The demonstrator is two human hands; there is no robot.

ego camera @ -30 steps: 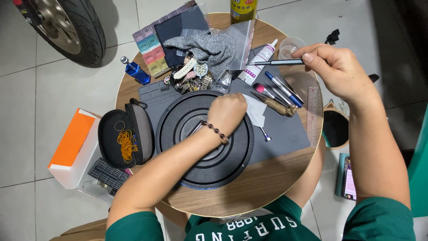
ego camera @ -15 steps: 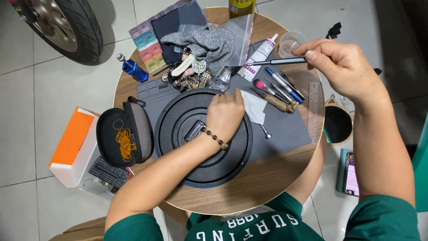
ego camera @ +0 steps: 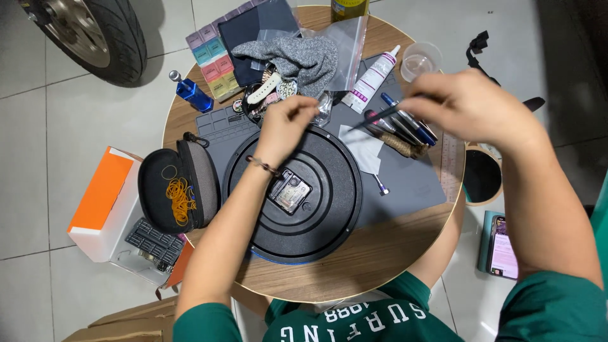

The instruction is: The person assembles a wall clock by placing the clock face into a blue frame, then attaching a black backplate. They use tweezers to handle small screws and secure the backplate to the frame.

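A black round clock back (ego camera: 316,215) lies face down on a grey mat (ego camera: 411,183) on the round wooden table (ego camera: 354,272). Its small metal movement module (ego camera: 289,190) shows at the centre. My left hand (ego camera: 286,125) hovers over the far edge of the disc with fingers pinched together; I see nothing between them. To the right, my right hand (ego camera: 472,109) grips a thin dark tool (ego camera: 380,116) whose tip points left, above a white paper scrap (ego camera: 364,147).
An open black case (ego camera: 180,190) with orange rubber bands sits left of the clock, an orange-and-white box (ego camera: 101,202) beyond it. A grey cloth (ego camera: 297,57), white tube (ego camera: 373,79), plastic cup (ego camera: 420,62), pens (ego camera: 408,123) and blue bottle (ego camera: 190,94) crowd the far side. On the floor are a phone (ego camera: 502,244) and a tyre (ego camera: 95,31).
My left hand has lifted off the clock's centre toward the far edge, uncovering the movement module. My right hand with the tool has moved down and left.
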